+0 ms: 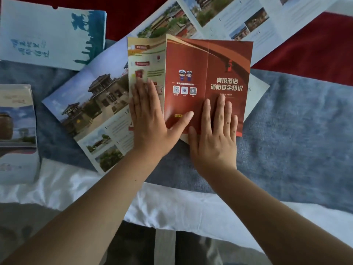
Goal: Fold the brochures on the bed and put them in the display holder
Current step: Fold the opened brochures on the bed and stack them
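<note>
Head view. A red brochure [191, 60] lies partly unfolded at the centre of the bed, with two red panels facing up and a cream panel at its left side. The cream panel meets the red ones along a raised crease.

The left hand [148, 119] lies flat and open on the lower part of the cream panel. Its fingers are straight and its thumb reaches across the crease onto the middle red panel. The right hand [214, 138] lies flat and open on the lower part of the right red panel, fingers straight and slightly spread. Neither hand grips anything.

Under the red brochure, and running from its lower left to its upper right, lies a long open brochure with building photographs [91, 104]. Well to the upper left of the red brochure lies a white and teal leaflet [47, 35]. Far to its left sits a stack of folded leaflets [17, 115]; whether a holder contains them cannot be told.

Beneath the papers are a blue-grey blanket [296, 121], a red cloth [315, 54] beyond it, and a white sheet [172, 203] nearest the person.
</note>
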